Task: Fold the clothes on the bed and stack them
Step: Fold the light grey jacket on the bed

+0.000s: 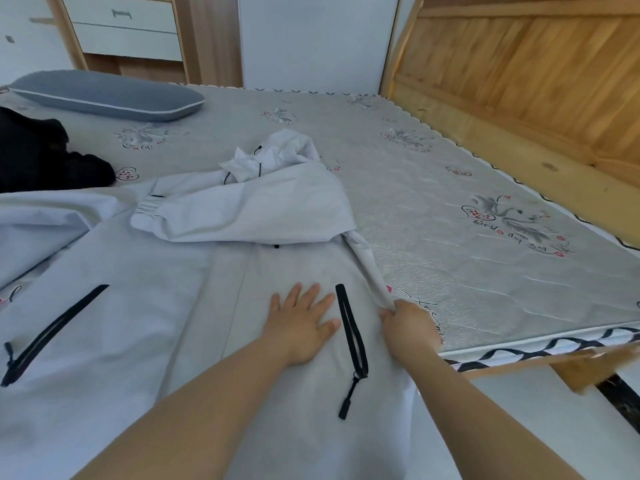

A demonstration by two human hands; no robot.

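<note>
Nearest the camera, a pale grey jacket is spread flat on the bed, its long axis running from the near edge away toward the far side, hood end farthest. The left hand is laid flat on the front panel, its fingers straight and spread, with nothing gripped. Just to its right a black pocket zip runs nearly along the jacket's length. The jacket's right edge is pinched by the right hand, whose fingers are curled round the fabric beside the mattress corner. A second black zip slants across the left panel. Farther off, one sleeve is folded crosswise over the chest, cuff pointing left. Beyond, dark clothing and a grey pillow are seen at the far left.
</note>
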